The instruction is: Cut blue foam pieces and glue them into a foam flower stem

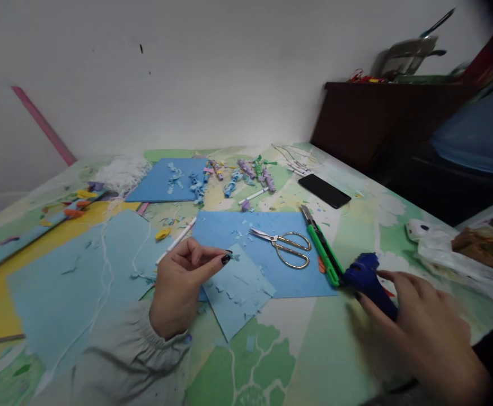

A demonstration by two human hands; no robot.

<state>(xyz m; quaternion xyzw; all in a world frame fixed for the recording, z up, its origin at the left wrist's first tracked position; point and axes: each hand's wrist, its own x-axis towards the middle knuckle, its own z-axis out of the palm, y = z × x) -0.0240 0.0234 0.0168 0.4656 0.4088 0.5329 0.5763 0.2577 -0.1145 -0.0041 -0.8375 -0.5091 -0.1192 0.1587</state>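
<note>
My left hand (179,282) pinches a tiny light-blue paper scrap (234,257) between thumb and forefinger, above a light-blue paper square (240,290). At the right, my right hand (424,321) has its thumb and fingers on either side of a dark-blue hot glue gun (367,277), partly hiding it. The gun's front is close to the end of a green utility knife (325,254), whose blade points away from me. Gold-handled scissors (278,242) lie slightly open on a blue sheet (221,225) under the paper square.
Several curled paper pieces (232,183) lie at the back beside a blue board (162,180). White yarn (122,173) is piled at back left, with strands over a large light-blue sheet (73,282). A black phone (325,190) and a plastic bag (449,262) are at the right.
</note>
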